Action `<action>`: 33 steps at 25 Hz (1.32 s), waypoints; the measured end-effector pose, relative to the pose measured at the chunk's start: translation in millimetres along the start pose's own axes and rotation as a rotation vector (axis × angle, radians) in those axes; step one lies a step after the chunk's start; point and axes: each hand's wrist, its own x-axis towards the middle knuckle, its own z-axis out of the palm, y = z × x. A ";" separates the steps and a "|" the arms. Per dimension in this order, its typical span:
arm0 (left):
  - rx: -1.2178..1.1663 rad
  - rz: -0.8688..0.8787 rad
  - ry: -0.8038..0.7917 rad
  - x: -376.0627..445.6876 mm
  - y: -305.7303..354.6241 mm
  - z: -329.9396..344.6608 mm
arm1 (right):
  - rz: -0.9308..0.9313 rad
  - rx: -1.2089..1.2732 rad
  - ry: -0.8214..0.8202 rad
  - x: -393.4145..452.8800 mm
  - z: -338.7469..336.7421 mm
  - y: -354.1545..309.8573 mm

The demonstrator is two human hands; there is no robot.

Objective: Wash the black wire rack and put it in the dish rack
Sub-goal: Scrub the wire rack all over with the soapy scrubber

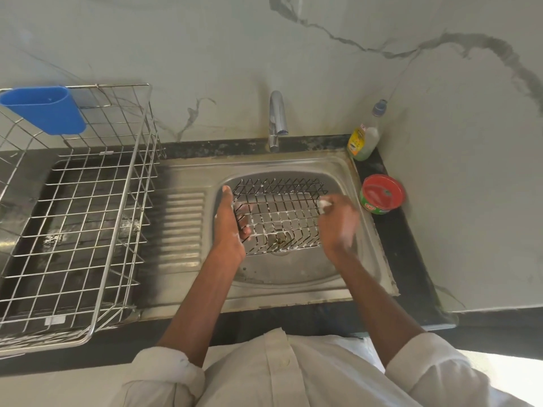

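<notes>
Head view: left hand [230, 223] grips the black wire rack [279, 212] at its left edge, over the sink [293, 274]; right hand [338, 221], blurred, pinches something white at its right edge. Better scrub every wire, then rinse under the tap [277, 118]. Dish rack [88, 201] waits at the far left.

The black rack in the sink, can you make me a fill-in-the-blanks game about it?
1. The black wire rack is held over the ____.
2. The left hand has a grip on the rack's ____ side.
3. The tub beside the sink has a ____ lid.
4. The cup hanging on the dish rack is ____.

Missing words: sink, left, red, blue
</notes>
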 end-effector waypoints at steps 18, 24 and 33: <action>0.098 -0.076 0.152 4.1 -0.4 -12.1 | -0.034 -0.016 -0.111 -15.8 -16.1 3.5; 0.060 -0.044 0.085 -8.9 -6.2 -5.1 | 0.024 -0.035 -0.070 -2.9 0.8 -20.3; 0.014 -0.035 -0.053 -4.9 3.9 3.5 | -0.521 0.155 -0.107 -39.6 35.1 -85.7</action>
